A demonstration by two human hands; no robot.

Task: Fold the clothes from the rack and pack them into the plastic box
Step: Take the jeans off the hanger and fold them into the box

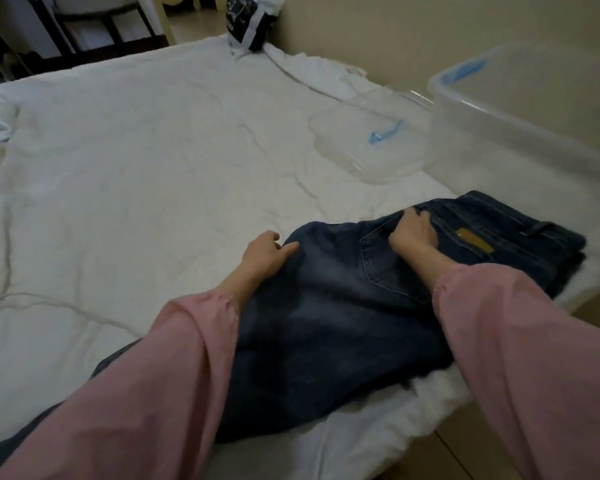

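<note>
The jeans (326,306) lie part-folded on the bed (118,150) near the plastic box (534,116) — right hand (413,233) curled into the denim by the pocket (388,271), left hand (267,251) resting loose at the edge — so the person should flatten the fold before doubling it again.

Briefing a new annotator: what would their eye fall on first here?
The dark blue jeans sprawl across the near right of the white bed, the left hand touching their left edge and the right hand gripping by the back pocket. Behind, at the right, stands the clear plastic box, its lid lying beside it.
</note>
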